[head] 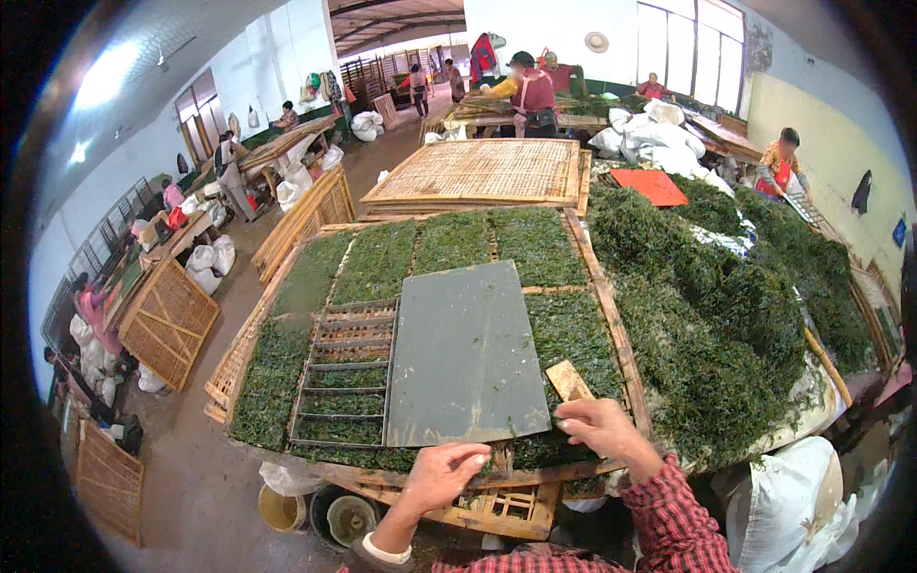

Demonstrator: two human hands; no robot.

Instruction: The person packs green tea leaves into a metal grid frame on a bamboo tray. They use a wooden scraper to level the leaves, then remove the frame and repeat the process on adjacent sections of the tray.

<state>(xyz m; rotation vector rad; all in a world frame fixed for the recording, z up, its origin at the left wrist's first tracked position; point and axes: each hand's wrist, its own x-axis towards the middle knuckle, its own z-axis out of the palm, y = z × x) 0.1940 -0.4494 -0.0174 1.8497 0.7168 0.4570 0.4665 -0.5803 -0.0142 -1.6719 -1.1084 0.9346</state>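
My left hand [445,474] hovers at the near edge of a flat grey board [466,358], its thumb and forefinger slightly parted, with nothing seen between them. At the board's right corner is my right hand [605,427], fingers bent. A small wooden block [569,379] shows right behind those fingers; whether they grip it is hidden. The board lies over part of a metal frame with crossbars [344,390]. Beneath is a bamboo-framed screen [609,315] covered with rectangular patches of shredded dark green plant matter [462,243], probably seaweed. Some bare lattice shows inside the frame's far end.
A heap of the green matter [688,329] is to the right, with a red board [648,188] on it. Woven screens [480,172] are stacked beyond. A white sack [784,494] and buckets [281,507] stand low in front. Several people work at other tables.
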